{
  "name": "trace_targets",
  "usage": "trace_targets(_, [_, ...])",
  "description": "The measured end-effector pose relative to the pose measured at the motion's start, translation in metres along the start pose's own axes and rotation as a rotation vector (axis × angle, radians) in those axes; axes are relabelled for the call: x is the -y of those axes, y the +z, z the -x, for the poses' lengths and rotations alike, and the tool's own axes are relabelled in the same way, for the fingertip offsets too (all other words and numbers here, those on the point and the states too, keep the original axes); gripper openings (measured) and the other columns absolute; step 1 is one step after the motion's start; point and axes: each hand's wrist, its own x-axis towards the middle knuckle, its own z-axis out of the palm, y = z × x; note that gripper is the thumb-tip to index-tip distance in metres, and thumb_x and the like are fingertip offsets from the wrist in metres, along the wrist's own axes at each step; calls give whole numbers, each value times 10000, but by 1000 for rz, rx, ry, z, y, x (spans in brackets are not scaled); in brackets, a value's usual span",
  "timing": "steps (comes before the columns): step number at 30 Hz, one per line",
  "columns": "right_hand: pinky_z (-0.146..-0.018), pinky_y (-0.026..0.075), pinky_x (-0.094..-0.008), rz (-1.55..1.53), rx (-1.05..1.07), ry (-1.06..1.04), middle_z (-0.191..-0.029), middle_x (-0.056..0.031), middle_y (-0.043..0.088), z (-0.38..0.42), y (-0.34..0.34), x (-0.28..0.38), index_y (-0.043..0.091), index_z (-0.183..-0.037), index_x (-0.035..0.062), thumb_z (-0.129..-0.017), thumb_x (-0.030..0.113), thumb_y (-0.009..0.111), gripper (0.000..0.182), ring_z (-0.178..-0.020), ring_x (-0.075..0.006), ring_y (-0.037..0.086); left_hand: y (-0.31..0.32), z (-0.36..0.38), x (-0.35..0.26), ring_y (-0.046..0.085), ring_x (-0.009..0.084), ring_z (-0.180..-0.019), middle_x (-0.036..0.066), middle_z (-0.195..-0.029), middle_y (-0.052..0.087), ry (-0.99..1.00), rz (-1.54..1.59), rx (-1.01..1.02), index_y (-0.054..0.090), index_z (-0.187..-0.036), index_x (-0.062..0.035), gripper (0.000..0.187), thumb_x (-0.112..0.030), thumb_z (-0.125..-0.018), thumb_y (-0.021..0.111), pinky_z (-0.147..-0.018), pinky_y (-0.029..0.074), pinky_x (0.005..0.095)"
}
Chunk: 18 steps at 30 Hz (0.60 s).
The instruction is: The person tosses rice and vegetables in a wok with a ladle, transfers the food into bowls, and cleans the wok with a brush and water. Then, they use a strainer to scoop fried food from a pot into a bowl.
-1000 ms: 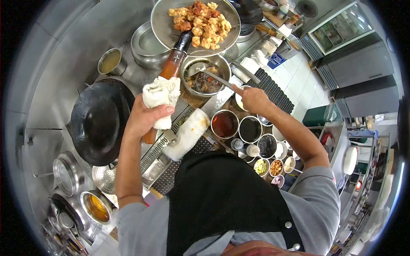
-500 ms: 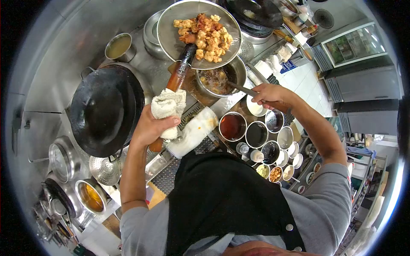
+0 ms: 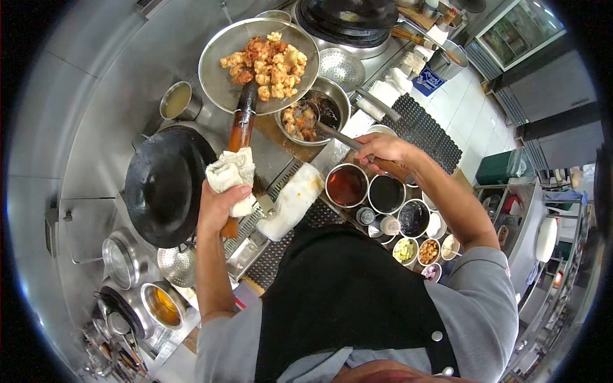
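Observation:
My left hand (image 3: 217, 207) is closed around the wooden handle (image 3: 242, 124) of a wide round strainer (image 3: 216, 70), with a folded white cloth (image 3: 230, 173) in the grip. Golden-brown fried pieces (image 3: 274, 67) lie heaped in the strainer, which hangs beside and partly over the rim of a metal pot (image 3: 348, 113). Dark bubbling oil (image 3: 329, 115) fills that pot. In my right hand (image 3: 386, 153) is a long-handled ladle (image 3: 337, 136) with a wooden end. Its head dips into the pot among more frying pieces (image 3: 297, 121) and is mostly hidden.
A black wok (image 3: 167, 185) sits at the left, near a small pot of cloudy liquid (image 3: 177, 102). Bowls of red sauce (image 3: 347, 185), dark sauce (image 3: 386, 193) and chopped ingredients (image 3: 429, 251) stand at the right. A rolled white cloth (image 3: 290, 201) and a perforated ladle (image 3: 341, 69) lie nearby.
The camera view has turned slightly. My left hand has moved the strainer leftward relative to the pot, uncovering more of it. Frying pieces now gather at the pot's left side by the ladle.

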Motion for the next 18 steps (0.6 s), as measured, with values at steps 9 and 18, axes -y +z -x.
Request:
trace_targets(9, [-491,464,-333,768,-36,28,-676,-31,585,-22,-19,40,655,-935,-16,-860,184,668,214,-553,-159,578,18,16,2,675,121,-836,46,-1011,713,-11,56,-7,658,-1212,29,509,-59,-745,838,-748,550,276])
trace_targets(18, [-413,401,-276,207,60,102,-685,-12,568,-1,-29,37,615,-1034,20,-876,130,638,193,-481,-97,531,5,36,8,678,127,-853,56,-1012,716,-28,100,15,660,-1199,36,491,-35,-745,834,-769,552,283])
